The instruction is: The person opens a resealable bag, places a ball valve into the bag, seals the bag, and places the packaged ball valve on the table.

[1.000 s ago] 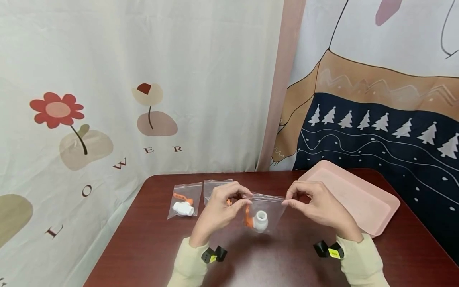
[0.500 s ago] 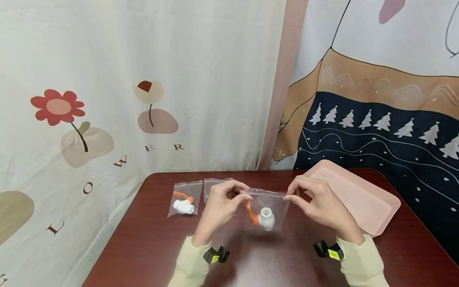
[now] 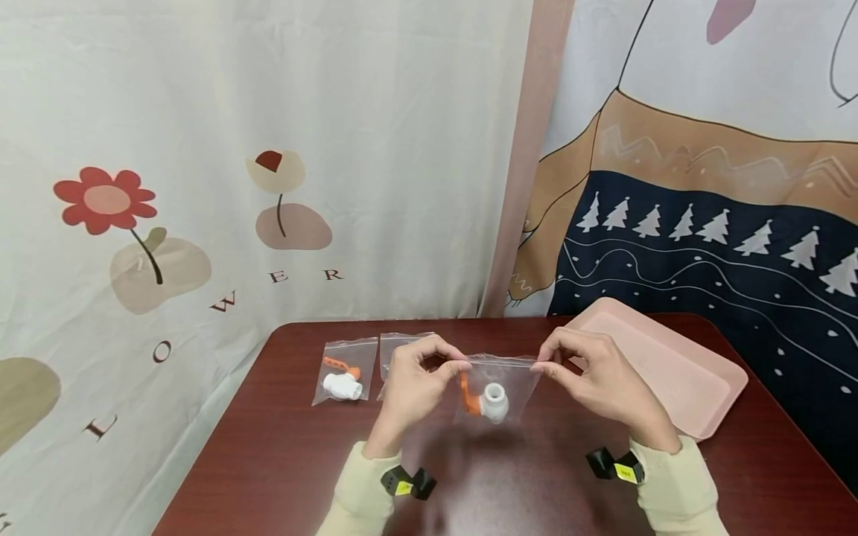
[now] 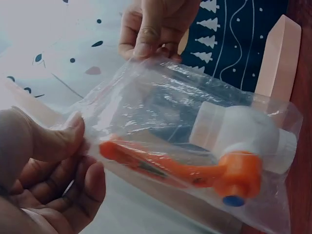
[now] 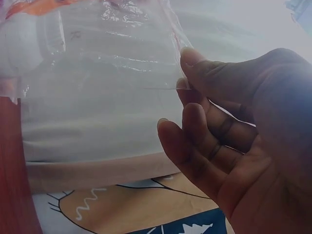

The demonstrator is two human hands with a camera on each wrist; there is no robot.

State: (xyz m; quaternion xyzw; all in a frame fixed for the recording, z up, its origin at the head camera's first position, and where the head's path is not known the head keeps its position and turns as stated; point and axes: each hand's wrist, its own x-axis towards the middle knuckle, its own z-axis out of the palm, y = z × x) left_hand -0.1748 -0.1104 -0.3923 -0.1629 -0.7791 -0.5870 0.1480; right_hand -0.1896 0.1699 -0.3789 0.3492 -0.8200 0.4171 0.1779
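Above the table, a clear zip-lock bag (image 3: 519,385) hangs between my two hands, its zip edge stretched level at the top. My left hand (image 3: 418,380) pinches the bag's upper left corner between thumb and forefinger. At the opposite upper corner, my right hand (image 3: 590,372) pinches it the same way. Inside lies a white plastic ball valve (image 3: 494,406) with an orange lever handle (image 3: 471,398). The left wrist view shows the valve's orange handle (image 4: 170,168) with a blue dot at its hub, seen through the film.
A second bagged white valve (image 3: 343,387) with an orange handle lies on the dark red table (image 3: 268,454) at the left. Another clear bag (image 3: 395,346) lies partly hidden behind my left hand. An empty-looking pink tray (image 3: 727,380) stands at the right, and patterned curtains hang behind.
The bag's top edge has risen slightly and pulled straighter between my hands. The valve inside has swung right, then slightly back. Both hands keep their pinch.
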